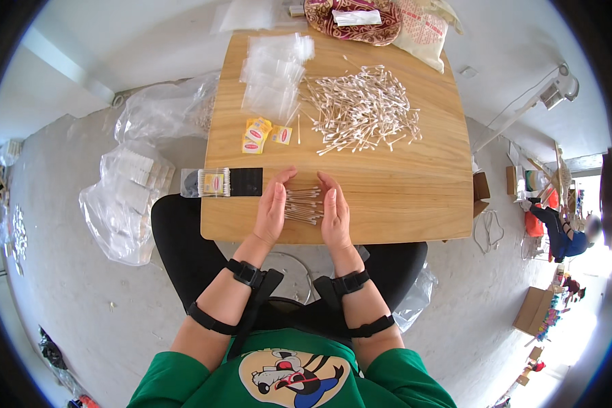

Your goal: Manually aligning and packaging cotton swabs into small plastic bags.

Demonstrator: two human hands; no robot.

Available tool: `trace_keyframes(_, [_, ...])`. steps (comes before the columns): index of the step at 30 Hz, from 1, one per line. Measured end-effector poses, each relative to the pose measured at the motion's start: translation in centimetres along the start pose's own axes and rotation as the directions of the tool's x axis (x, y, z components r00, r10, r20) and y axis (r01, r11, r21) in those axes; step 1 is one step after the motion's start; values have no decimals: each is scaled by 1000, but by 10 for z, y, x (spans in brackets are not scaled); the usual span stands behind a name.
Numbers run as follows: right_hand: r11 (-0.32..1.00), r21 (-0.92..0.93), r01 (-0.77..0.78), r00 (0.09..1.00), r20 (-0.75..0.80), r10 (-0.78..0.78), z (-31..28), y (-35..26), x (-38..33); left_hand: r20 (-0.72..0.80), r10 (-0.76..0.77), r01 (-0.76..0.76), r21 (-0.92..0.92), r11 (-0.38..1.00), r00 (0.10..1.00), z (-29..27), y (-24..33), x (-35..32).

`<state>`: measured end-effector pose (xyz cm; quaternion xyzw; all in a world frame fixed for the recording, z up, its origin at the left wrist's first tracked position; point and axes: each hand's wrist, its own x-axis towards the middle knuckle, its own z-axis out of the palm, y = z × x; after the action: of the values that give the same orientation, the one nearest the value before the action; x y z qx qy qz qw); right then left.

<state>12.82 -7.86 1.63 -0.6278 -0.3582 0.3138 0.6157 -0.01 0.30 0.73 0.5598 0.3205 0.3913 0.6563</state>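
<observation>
A small layer of cotton swabs (303, 206) lies crosswise near the front edge of the wooden table (401, 197). My left hand (272, 209) and my right hand (334, 211) stand on either side of it, palms facing each other, fingers stretched out. The swab ends come right up to both palms; whether they are pressed is hard to see. To the left of my left hand sits a clear packet of swabs with a yellow card (213, 183), beside a black strip (246, 181). Farther back spreads a big loose pile of cotton swabs (364, 109).
Yellow printed cards (255, 135) lie left of the pile, below stacked clear plastic bags (273, 78). A patterned cloth (353, 30) and a cream sack (421, 30) are at the far edge. Large clear bags (126, 204) rest on the floor at left. Another person (564, 231) sits far right.
</observation>
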Motion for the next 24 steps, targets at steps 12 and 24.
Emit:
trace_keyframes(12, [999, -42, -1, 1000, -9, 1, 18, -1, 3, 36, 18, -20, 55, 998, 999, -2, -2, -1])
trace_keyframes(24, [984, 178, -10, 1000, 13, 8, -2, 6, 17, 337, 172, -369, 710, 600, 926, -8, 13, -5])
